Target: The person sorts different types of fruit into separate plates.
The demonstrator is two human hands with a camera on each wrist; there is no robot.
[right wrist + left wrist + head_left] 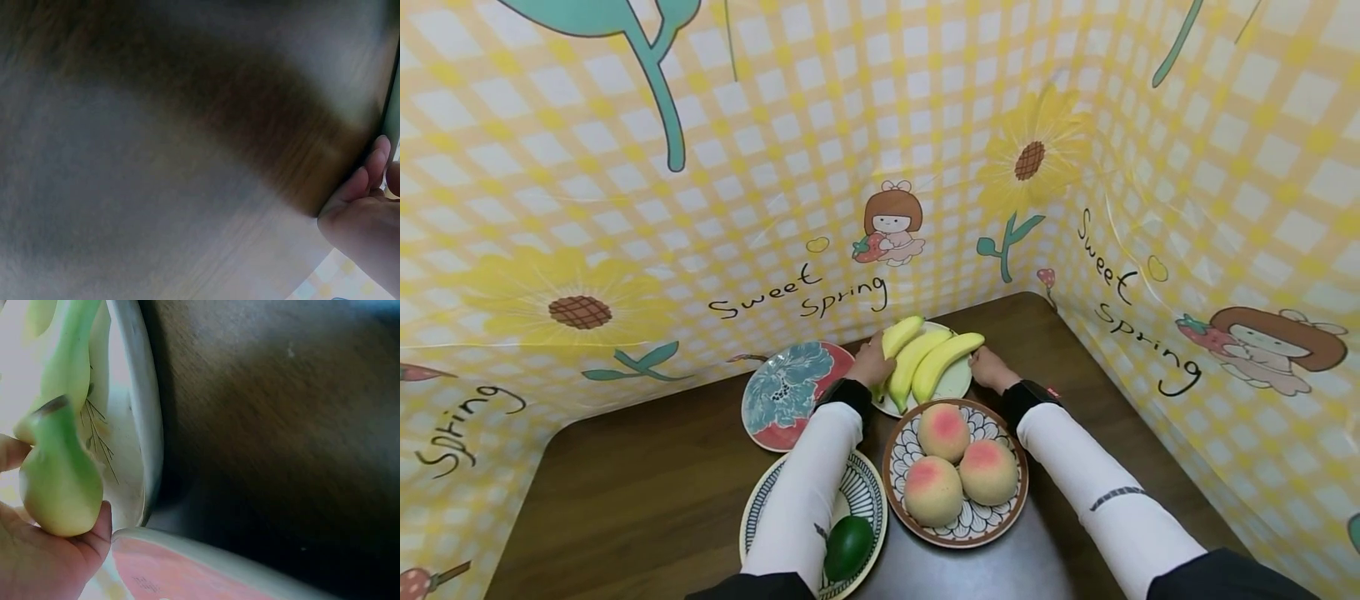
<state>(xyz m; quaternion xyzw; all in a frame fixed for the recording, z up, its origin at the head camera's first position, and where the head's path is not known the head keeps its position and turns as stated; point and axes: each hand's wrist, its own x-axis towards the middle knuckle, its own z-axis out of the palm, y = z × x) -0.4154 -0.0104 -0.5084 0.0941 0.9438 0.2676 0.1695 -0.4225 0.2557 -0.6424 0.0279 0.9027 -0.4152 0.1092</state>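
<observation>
My left hand (871, 363) grips the leftmost yellow-green banana (900, 336). In the left wrist view its thumb and fingers wrap that banana's stem end (61, 481), above the plate. Two more bananas (947, 363) lie side by side on the pale plate (957, 386) at the back of the table. At that plate's right side is my right hand (994, 371), near a banana tip. The right wrist view shows its curled fingers (356, 182) and thumb at the plate's rim (392, 119), pinching it. Part of this grasp is cut off by the frame edge.
Nearest me, a brown-rimmed plate (891, 492) holds three peaches (934, 492). A striped-rim plate (749, 515) with a dark green avocado-like fruit (849, 547) sits under my left forearm. Left of the bananas lies a red plate with a blue flower (786, 387). Checked cloth walls (737, 208) enclose the table.
</observation>
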